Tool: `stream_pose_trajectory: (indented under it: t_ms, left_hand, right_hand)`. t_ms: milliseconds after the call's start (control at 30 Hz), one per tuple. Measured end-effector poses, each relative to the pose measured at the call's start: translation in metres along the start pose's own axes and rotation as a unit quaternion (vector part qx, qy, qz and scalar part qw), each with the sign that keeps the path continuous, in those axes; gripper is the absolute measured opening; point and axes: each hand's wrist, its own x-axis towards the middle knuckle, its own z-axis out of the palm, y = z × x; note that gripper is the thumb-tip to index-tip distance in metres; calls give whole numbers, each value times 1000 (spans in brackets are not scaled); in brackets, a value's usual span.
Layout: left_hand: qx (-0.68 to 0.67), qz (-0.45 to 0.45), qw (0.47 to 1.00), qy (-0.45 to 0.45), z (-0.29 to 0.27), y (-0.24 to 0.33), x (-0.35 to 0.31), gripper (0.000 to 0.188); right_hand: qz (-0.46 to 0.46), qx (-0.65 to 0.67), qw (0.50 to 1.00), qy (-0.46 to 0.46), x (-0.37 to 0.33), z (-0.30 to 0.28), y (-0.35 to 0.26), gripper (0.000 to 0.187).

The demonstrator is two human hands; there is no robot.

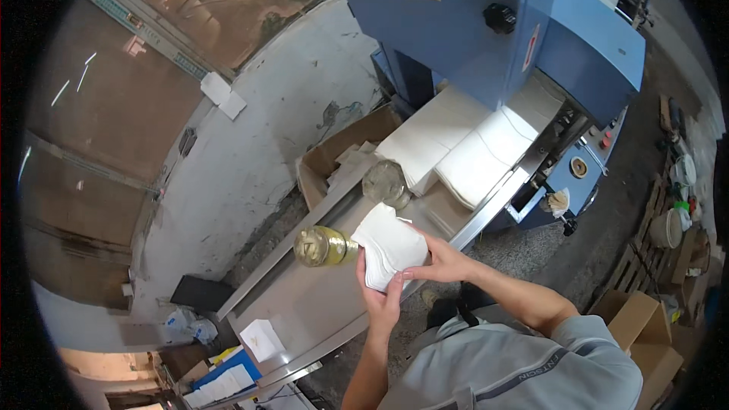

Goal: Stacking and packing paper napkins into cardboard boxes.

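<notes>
A thick stack of folded white paper napkins (pixel 395 241) is held up above the near edge of the metal conveyor table (pixel 304 311). My left hand (pixel 380 298) grips its lower left side, thumb in front. From the right, my right hand (pixel 442 260) closes on the lower right corner, with its thumb close to the left one. Just left of the stack, a glass jar (pixel 323 246) with yellowish liquid sits on the table. Behind the stack stands a second, clear glass jar (pixel 386 184).
Two long rows of folded white paper (pixel 486 153) come out of a blue machine (pixel 456 30) onto the table. A small white stack (pixel 262 340) lies at the table's left end. A cardboard box (pixel 319 171) stands behind the table; another open carton (pixel 645 334) is at the right.
</notes>
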Motion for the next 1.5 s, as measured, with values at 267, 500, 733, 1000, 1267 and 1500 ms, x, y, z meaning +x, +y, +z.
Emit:
stream_pose_trajectory:
  t_ms: [267, 500, 733, 1000, 1267, 1500]
  left_hand:
    - [166, 48, 985, -1, -24, -32, 8, 95]
    - [162, -105, 979, -71, -46, -44, 11, 98]
    - [277, -46, 959, -34, -21, -50, 24, 89]
    - [331, 63, 941, -19, 14, 24, 22, 110]
    - [361, 49, 920, -148, 4, 114, 33, 103]
    - [149, -73, 970, -179, -48, 92, 87, 87]
  right_hand:
    - [29, -98, 993, -52, 18, -23, 14, 106]
    - [44, -188, 976, -104, 25, -26, 10, 112]
    - [25, -185, 973, -133, 27, -21, 16, 98]
    - [61, -25, 995, -72, 10, -11, -13, 92]
    - [-9, 212, 977, -14, 3, -49, 5, 95]
    - [69, 299, 948, -84, 8, -39, -10, 81]
